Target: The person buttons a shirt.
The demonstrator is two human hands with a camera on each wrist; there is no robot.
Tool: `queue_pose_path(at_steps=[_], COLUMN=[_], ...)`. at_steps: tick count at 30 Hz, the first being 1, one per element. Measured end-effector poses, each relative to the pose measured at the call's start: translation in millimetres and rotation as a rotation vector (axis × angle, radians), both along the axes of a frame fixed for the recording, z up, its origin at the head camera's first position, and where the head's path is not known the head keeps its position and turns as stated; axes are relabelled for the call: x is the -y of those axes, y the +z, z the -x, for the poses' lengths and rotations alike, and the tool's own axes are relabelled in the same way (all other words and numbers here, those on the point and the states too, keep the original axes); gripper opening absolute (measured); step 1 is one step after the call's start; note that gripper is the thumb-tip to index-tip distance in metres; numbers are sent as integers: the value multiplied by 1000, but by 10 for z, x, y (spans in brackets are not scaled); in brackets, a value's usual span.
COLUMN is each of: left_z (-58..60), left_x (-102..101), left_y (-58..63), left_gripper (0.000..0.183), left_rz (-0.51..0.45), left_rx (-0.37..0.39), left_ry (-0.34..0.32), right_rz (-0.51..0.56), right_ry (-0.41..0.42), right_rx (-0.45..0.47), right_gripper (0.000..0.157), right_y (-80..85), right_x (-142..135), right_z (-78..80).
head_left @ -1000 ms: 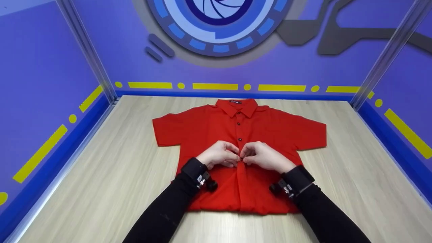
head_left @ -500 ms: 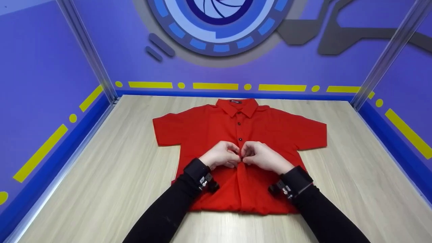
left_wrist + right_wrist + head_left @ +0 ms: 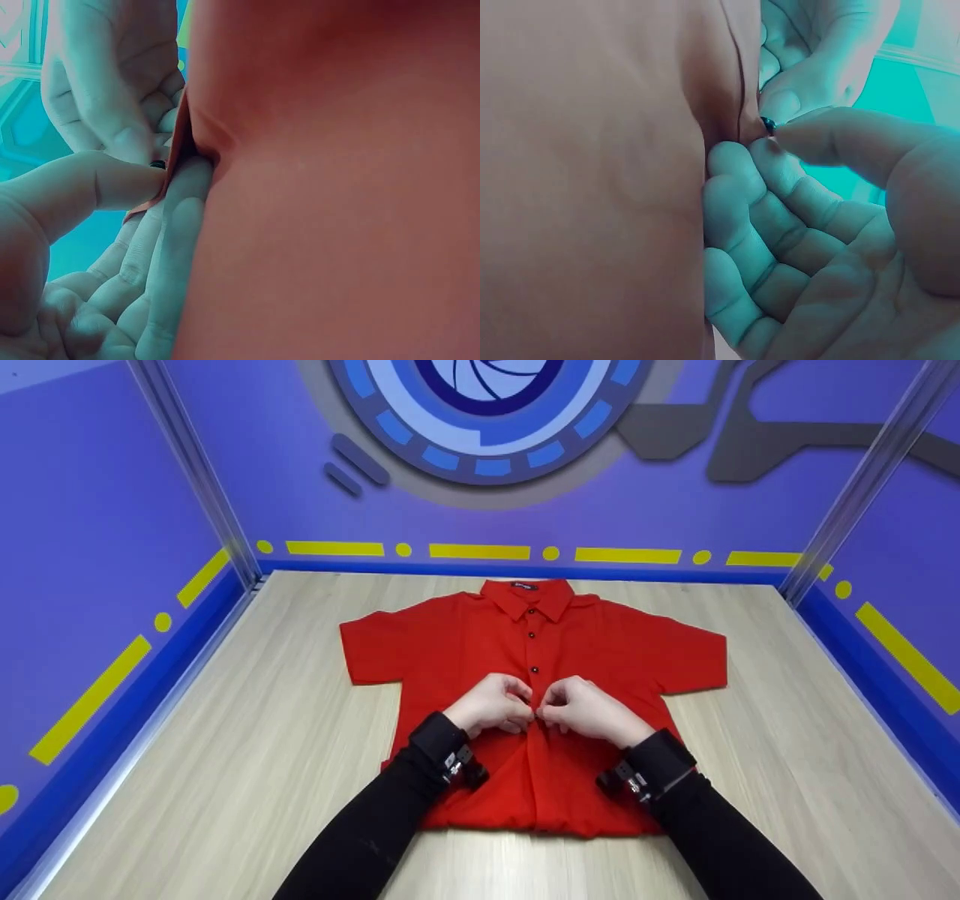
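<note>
A red short-sleeved shirt (image 3: 442, 641) lies front up, its collar (image 3: 527, 598) toward the far wall. Over the middle of its front, my left hand (image 3: 491, 703) pinches the placket edge (image 3: 180, 135) between thumb and fingers. Facing it, almost touching, my right hand (image 3: 592, 709) holds a small dark button (image 3: 768, 124) between its thumb and finger. In both wrist views the cloth stands raised in a fold at the fingertips. Whether the button sits in its hole is hidden. Above the hands, several dark buttons show along the placket, one of them a lower button (image 3: 535, 670).
Pale wood-grain tabletop (image 3: 757, 780) surrounds the shirt. A purple-blue back wall (image 3: 255, 457) and side walls with metal corner posts (image 3: 196, 472) enclose it. The shirt's lower hem (image 3: 540, 829) looks bunched or folded near the front.
Both hands stay at the same spot on the placket. The right fingertips have shifted slightly, and the dark button seen between the hands earlier is now less visible in the head view.
</note>
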State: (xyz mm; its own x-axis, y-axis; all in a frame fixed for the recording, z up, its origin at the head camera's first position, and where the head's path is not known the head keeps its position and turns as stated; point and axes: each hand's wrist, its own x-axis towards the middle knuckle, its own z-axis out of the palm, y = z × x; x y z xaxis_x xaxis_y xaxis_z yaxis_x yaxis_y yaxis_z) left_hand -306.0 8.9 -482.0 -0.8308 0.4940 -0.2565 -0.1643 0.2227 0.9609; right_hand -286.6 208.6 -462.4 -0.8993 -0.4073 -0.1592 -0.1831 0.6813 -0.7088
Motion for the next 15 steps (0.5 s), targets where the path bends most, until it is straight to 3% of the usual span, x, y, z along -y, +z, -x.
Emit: queue_pose_path(at_steps=[15], left_z=[-1], left_x=[-20], left_y=[16], left_gripper=[29], left_rz=[14], left_rx=[-1], left_ry=[9], right_rz=[-6], right_ry=[-13], right_rx=[35], right_gripper=[19], right_y=[-9], right_x=[4], right_z=[-7])
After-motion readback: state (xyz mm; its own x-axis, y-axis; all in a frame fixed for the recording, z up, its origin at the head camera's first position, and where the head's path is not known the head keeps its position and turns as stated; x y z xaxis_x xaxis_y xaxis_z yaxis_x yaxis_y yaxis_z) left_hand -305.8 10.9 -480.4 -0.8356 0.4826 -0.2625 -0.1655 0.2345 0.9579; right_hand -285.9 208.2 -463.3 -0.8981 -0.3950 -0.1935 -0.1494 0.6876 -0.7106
